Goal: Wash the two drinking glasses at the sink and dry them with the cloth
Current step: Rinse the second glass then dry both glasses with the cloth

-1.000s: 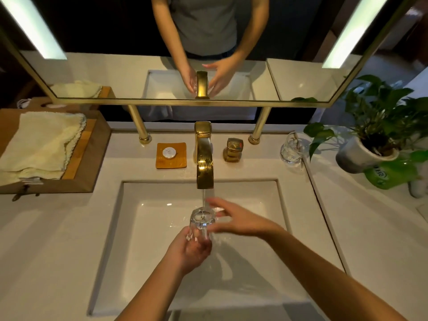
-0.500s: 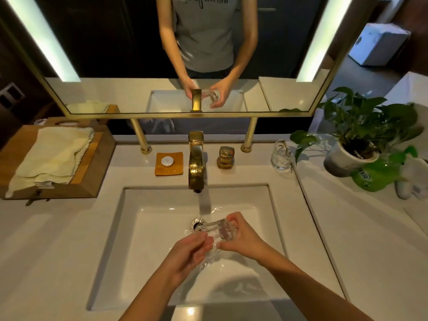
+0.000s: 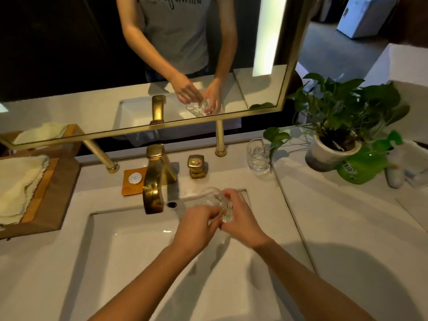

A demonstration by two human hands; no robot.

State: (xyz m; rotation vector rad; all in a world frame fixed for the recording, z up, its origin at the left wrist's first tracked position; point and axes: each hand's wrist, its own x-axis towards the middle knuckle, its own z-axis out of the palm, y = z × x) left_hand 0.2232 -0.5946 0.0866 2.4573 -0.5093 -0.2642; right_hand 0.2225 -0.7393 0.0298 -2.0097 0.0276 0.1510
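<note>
Glass in hand: a clear faceted drinking glass (image 3: 214, 200) is tipped on its side over the white rectangular sink (image 3: 104, 251), just right of the gold faucet (image 3: 154, 181); probably held there so that drips fall into the basin; no stream can be made out.
Left hand: the left hand (image 3: 196, 225) has its fingers curled round the glass from the near side, seemingly rubbing it.
Right hand: the right hand (image 3: 243, 221) is wrapped on the other side, steadying it.
Second glass: a second clear drinking glass (image 3: 258, 156) stands upright on the counter beside the potted green plant (image 3: 333, 112); likely waiting its turn.
Cloth: the cream cloth (image 3: 18, 184) lies on a wooden tray (image 3: 55, 195), well apart from the sink and so kept dry.
Writing: the script on the grey shirt (image 3: 176, 31) in the mirror (image 3: 69, 54) is reversed and cut off; the green bottle (image 3: 361, 167) label is too blurred to read.
</note>
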